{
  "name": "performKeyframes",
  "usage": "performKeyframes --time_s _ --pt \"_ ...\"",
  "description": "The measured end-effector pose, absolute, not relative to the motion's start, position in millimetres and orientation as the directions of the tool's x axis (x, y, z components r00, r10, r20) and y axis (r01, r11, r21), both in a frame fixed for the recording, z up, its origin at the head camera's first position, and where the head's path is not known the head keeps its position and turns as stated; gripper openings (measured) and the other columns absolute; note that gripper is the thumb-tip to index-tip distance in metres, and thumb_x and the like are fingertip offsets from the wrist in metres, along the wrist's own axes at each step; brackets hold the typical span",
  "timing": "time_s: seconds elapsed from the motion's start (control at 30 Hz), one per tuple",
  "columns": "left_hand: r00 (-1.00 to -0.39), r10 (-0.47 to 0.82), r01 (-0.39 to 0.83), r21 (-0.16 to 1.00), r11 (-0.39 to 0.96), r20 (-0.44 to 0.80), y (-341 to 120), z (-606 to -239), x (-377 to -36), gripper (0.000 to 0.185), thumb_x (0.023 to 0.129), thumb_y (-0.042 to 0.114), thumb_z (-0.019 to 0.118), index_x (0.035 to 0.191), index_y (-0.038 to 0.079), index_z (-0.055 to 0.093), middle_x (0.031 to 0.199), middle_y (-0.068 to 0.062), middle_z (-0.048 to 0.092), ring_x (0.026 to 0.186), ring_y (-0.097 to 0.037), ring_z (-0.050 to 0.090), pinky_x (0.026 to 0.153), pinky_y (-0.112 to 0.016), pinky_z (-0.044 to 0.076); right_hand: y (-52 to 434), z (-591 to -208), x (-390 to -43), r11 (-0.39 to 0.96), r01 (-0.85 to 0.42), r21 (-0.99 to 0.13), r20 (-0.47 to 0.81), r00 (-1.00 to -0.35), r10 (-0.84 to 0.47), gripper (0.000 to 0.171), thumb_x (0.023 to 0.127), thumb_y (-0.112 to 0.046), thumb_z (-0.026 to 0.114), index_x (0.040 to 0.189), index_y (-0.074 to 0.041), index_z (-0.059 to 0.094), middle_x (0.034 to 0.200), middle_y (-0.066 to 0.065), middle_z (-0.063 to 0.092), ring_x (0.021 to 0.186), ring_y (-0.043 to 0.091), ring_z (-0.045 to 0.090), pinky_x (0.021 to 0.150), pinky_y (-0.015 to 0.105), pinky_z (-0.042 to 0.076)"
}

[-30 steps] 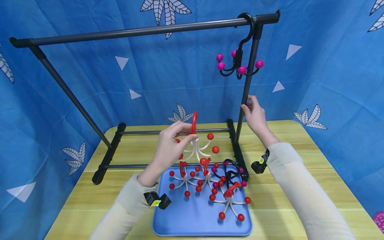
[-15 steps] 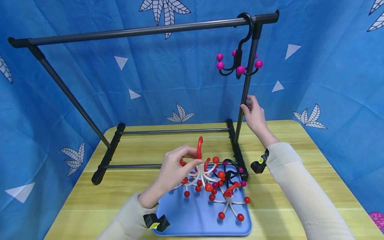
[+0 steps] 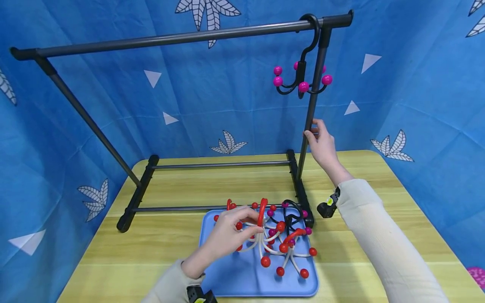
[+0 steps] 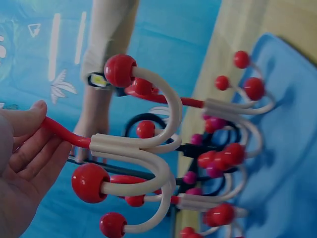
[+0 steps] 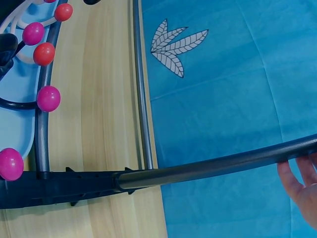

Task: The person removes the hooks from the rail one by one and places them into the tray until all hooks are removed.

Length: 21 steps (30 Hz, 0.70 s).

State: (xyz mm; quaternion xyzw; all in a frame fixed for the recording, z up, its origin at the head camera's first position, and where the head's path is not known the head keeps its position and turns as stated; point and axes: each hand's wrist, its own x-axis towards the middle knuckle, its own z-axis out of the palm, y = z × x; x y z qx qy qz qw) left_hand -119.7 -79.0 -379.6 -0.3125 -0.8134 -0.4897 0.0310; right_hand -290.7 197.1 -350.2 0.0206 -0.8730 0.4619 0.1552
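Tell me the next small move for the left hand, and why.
Probably lift the white hook clear of the tray. The left hand pinches its red top, but its arms hang low among the other hooks. The right hand steadies the rack post, and the rail has room left of the black hook.

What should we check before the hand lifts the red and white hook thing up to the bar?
1. Left hand pinches the red-and-white hook by its red loop: ok.
2. Its arms free of the other hooks on the blue tray: cannot tell, they lie close together.
3. Right hand holds the rack post: ok.
4. Top bar has bare room left of the black-and-pink hook: ok.
5. Rack base sits flat on the table: ok.
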Motion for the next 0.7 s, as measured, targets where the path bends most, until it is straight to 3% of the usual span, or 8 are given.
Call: performKeyframes --time_s 0.17,0.4,0.7 --pt "-0.819 0.49 0.489 0.81 0.325 0.298 -79 -398 -116 0.012 0.08 0.022 0.068 0.091 0.019 0.066 0.088 0.008 0.063 0.082 -0.003 0.061 0.074 -0.027 0.052 196 -350 -291 0.577 -0.184 -0.796 0.294 -0.95 0.103 0.04 0.097 -0.034 0.037 0.132 -0.014 0.034 0.117 0.016 0.053 0.105 0.032 0.055 0.082 0.05 0.045" --pt "-0.844 0.445 0.478 0.797 0.369 0.301 -79 -416 -114 0.009 0.078 0.021 0.071 0.086 0.023 0.065 0.083 0.012 0.063 0.073 -0.003 0.056 0.063 -0.021 0.048 196 -351 -291 0.58 -0.181 -0.795 0.293 -0.95 0.105 0.04 0.097 -0.033 0.037 0.132 -0.014 0.034 0.117 0.016 0.053 0.106 0.032 0.055 0.083 0.05 0.045" --pt "-0.852 0.435 0.458 0.817 0.349 0.292 -79 -427 -108 0.012 0.077 0.018 0.072 0.088 0.018 0.066 0.087 0.011 0.064 0.078 -0.003 0.056 0.066 -0.026 0.051 197 -350 -292 0.577 -0.19 -0.795 0.301 -0.948 0.102 0.04 0.097 -0.033 0.037 0.132 -0.013 0.034 0.117 0.017 0.053 0.107 0.032 0.055 0.084 0.051 0.045"
